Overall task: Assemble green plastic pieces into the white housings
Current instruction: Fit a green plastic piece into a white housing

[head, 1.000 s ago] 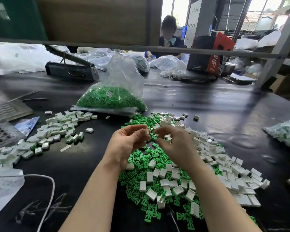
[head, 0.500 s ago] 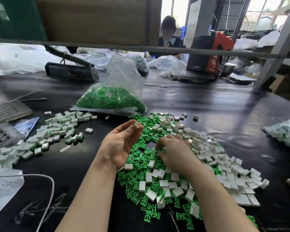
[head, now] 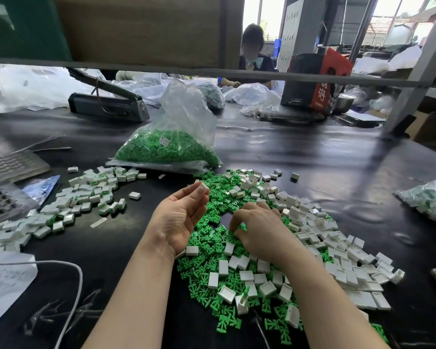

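A heap of loose green plastic pieces (head: 207, 238) lies on the black table in front of me, mixed with white housings (head: 337, 248) that spread to the right. My left hand (head: 181, 217) is raised palm up over the heap's left edge and pinches one white housing (head: 203, 189) at its fingertips. My right hand (head: 259, 230) is down on the heap, palm down, with fingers and thumb curled in, pinching at a green piece. To the left lies a pile of housings with green showing in them (head: 86, 195).
A clear bag of green pieces (head: 166, 149) stands behind the heap. Another bag (head: 431, 197) sits at the right edge. A white cable (head: 71, 285), paper (head: 5, 280) and metal trays (head: 10, 165) lie left. A sealer (head: 106, 102) and a person (head: 252, 54) are across the table.
My hands were together above the heap; they have parted. The right hand dropped onto the green pieces, and the left hand turned palm up with a white housing at its fingertips.
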{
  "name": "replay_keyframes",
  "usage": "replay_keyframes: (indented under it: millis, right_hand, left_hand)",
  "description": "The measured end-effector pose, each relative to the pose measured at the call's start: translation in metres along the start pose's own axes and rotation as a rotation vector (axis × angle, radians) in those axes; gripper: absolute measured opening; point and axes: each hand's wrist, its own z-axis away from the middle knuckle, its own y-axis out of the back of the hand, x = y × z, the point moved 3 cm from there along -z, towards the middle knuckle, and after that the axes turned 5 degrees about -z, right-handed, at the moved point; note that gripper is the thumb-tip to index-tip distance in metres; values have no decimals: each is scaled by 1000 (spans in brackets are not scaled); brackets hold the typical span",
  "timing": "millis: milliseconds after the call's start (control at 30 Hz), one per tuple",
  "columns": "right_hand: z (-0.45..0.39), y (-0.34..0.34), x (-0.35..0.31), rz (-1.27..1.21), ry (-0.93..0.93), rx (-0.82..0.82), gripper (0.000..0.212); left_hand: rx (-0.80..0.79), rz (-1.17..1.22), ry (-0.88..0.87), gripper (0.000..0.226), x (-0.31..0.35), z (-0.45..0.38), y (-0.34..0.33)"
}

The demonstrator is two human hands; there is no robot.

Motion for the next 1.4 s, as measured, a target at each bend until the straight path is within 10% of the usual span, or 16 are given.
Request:
replay_keyframes:
  millis: [600, 1033, 1400]
  right_hand:
    - [0, 2, -7, -122, 80, -17, 16]
    - [3, 28, -8, -1090, -22, 414, 4]
    - [6, 29, -15, -1189, -38, 473, 6]
  left_hand:
    - [11, -23, -18, 27, -2, -3, 2]
    - [-44, -184, -103, 25, -2, 4, -9]
    - [-121, -371, -143, 21, -4, 11, -18]
